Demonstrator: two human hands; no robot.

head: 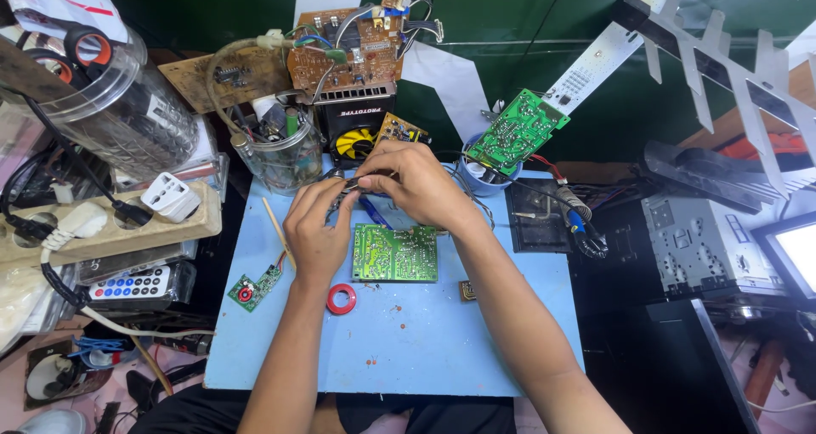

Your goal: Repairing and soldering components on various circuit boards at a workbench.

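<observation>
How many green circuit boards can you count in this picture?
3: a large green board on the blue mat, a small one at its left edge, another atop the cup. More may hide in clutter.

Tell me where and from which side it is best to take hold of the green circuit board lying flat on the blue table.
Probably grip the green circuit board by its two short edges, coming from above. It lies flat, solder side up, so pinching the bare edges avoids the joints. The near long edge is free too; both hands sit beyond the far one.

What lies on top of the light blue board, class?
On the blue board: a green circuit board, a red ring, a small green board. Both hands cover whatever lies beneath.
</observation>
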